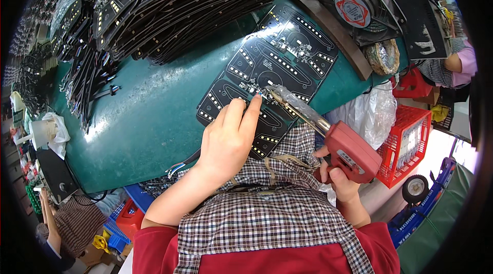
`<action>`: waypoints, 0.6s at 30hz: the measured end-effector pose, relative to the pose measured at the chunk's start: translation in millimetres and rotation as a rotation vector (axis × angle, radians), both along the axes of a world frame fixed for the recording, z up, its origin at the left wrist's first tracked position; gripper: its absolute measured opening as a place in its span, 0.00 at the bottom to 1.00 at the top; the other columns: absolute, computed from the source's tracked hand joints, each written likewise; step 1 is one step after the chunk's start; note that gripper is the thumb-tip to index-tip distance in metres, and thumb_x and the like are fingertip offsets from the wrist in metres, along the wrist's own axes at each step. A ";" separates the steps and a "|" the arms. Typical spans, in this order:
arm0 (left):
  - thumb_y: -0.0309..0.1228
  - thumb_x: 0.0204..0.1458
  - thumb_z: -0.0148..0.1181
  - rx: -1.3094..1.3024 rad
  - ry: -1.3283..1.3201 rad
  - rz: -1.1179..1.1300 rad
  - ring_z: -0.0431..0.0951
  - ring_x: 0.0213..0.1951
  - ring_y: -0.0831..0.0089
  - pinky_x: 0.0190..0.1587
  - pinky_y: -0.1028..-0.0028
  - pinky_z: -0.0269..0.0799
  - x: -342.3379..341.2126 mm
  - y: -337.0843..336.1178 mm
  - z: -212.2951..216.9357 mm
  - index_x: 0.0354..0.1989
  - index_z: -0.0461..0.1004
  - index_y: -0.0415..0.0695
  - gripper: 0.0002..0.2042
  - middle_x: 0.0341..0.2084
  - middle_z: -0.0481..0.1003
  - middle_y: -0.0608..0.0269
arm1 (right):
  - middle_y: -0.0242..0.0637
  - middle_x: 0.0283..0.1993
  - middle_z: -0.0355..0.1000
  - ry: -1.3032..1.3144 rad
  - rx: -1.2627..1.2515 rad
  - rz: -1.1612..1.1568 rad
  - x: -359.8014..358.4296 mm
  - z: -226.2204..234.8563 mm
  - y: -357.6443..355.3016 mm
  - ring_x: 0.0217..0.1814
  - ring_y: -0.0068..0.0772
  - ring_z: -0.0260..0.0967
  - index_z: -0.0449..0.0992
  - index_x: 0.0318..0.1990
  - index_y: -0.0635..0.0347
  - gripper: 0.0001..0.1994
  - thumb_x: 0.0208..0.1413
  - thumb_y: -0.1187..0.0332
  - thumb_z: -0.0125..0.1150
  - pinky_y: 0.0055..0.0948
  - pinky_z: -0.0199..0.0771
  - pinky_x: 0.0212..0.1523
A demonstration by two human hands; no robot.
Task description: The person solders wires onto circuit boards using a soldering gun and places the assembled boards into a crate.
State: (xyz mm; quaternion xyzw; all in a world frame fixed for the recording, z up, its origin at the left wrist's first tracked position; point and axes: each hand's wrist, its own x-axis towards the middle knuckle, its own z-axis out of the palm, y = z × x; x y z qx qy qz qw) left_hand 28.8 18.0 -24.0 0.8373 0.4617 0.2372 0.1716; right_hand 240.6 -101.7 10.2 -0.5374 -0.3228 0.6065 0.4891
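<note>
Lying on the green worktable (154,120), the black printed circuit panel with rows of small white parts (269,76) stretches its long axis from about 7 o'clock to 1 o'clock, straight ahead of both hands. The left hand (228,135) is the nearer one: it rests on the panel, fingers half curled, the index fingertip pressing near a small cluster of parts. The right hand (339,174) is closed around the red pistol-shaped soldering iron (349,153), whose metal barrel points toward 10 o'clock and ends just beside that fingertip.
</note>
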 end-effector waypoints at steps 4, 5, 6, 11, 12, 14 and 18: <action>0.17 0.40 0.60 -0.037 -0.053 -0.012 0.71 0.25 0.67 0.27 0.73 0.69 -5.3 2.7 -3.6 0.42 0.73 0.39 0.17 0.25 0.67 0.61 | 0.40 0.43 0.70 -0.062 0.021 0.019 0.7 -1.4 -3.1 0.31 0.18 0.64 0.56 0.60 0.67 0.31 0.50 0.68 0.61 0.20 0.65 0.33; 0.18 0.39 0.57 -0.019 -0.058 -0.043 0.71 0.26 0.68 0.26 0.73 0.70 -6.5 3.5 -5.0 0.45 0.72 0.39 0.20 0.27 0.65 0.61 | 0.39 0.43 0.70 -0.078 0.013 0.028 1.0 -1.6 -3.7 0.32 0.18 0.64 0.56 0.60 0.67 0.31 0.50 0.68 0.62 0.20 0.65 0.33; 0.18 0.37 0.55 0.000 -0.061 -0.070 0.71 0.27 0.69 0.26 0.74 0.72 -7.4 3.4 -5.5 0.48 0.70 0.40 0.23 0.28 0.63 0.61 | 0.39 0.43 0.70 -0.077 0.014 0.030 1.5 -3.0 -4.3 0.32 0.18 0.64 0.56 0.60 0.67 0.31 0.50 0.68 0.62 0.20 0.65 0.33; 0.19 0.36 0.55 0.039 0.030 -0.078 0.71 0.28 0.70 0.26 0.75 0.72 -6.3 1.8 -2.2 0.47 0.70 0.39 0.23 0.27 0.63 0.62 | 0.39 0.44 0.70 -0.097 -0.067 0.041 2.5 -9.4 -9.7 0.37 0.21 0.68 0.56 0.60 0.68 0.33 0.48 0.69 0.63 0.21 0.68 0.40; 0.20 0.35 0.55 0.051 0.058 -0.089 0.71 0.28 0.70 0.26 0.75 0.72 -6.4 1.9 -0.9 0.47 0.70 0.39 0.24 0.27 0.63 0.62 | 0.39 0.44 0.70 -0.097 -0.067 0.041 4.6 -14.0 -14.0 0.37 0.21 0.68 0.56 0.60 0.68 0.33 0.48 0.69 0.63 0.21 0.68 0.40; 0.20 0.35 0.55 0.069 0.083 -0.094 0.70 0.28 0.71 0.26 0.76 0.72 -5.8 2.9 2.4 0.47 0.70 0.39 0.24 0.27 0.62 0.62 | 0.42 0.47 0.70 -0.481 -0.049 0.184 10.5 -24.0 -23.2 0.40 0.23 0.70 0.59 0.59 0.70 0.32 0.47 0.68 0.64 0.22 0.70 0.43; 0.22 0.35 0.55 0.102 0.148 -0.093 0.68 0.27 0.73 0.24 0.78 0.71 -4.8 3.4 5.0 0.47 0.70 0.38 0.23 0.26 0.62 0.64 | 0.45 0.49 0.70 -0.609 0.088 0.201 5.3 -18.3 -15.5 0.40 0.23 0.71 0.62 0.57 0.70 0.31 0.46 0.68 0.65 0.22 0.70 0.44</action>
